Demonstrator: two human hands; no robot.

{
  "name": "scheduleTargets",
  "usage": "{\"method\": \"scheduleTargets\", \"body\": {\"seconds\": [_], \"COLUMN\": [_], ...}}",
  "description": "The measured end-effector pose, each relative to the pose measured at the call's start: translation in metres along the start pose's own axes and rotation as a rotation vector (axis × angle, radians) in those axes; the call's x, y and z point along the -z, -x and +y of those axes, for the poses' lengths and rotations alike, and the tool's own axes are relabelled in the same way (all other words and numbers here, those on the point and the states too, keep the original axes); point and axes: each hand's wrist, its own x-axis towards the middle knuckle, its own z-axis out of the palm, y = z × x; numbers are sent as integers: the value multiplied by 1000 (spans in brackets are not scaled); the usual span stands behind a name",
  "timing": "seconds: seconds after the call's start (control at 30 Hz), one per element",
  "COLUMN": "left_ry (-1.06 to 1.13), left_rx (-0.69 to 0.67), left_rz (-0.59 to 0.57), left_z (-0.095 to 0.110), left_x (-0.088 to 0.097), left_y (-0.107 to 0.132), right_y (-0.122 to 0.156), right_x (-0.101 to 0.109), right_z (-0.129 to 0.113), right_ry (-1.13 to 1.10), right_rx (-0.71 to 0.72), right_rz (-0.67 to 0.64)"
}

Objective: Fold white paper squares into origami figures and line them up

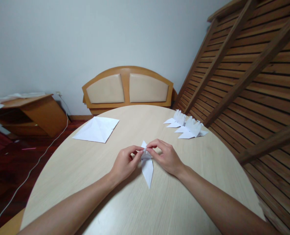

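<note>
A folded white paper figure (147, 171), shaped like an origami crane, is between my hands over the middle of the table. One long pointed flap reaches toward me and a shorter point sticks out at the far side. My left hand (127, 161) pinches its upper middle from the left, thumb and forefinger closed. From the right, my right hand (166, 157) pinches the same part with thumb and forefinger. The fingertips nearly meet and hide the small folds there.
Several folded paper cranes (190, 127) stand in rows at the table's far right. White paper sheets (96, 130) lie at the far left of the round table (68, 182). Beyond are a padded headboard (127, 88), slatted wood panel (257, 75), desk (40, 114) and white cable (40, 160).
</note>
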Motion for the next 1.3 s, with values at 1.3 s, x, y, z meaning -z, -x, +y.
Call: {"method": "scheduleTargets", "body": {"seconds": [1.3], "left_ry": [35], "left_rx": [-26], "left_rz": [33], "left_z": [4], "left_x": [-1], "left_y": [2], "right_y": [4], "right_x": [-4], "right_z": [2], "right_ry": [5], "right_rx": [-23], "right_rz": [-23]}}
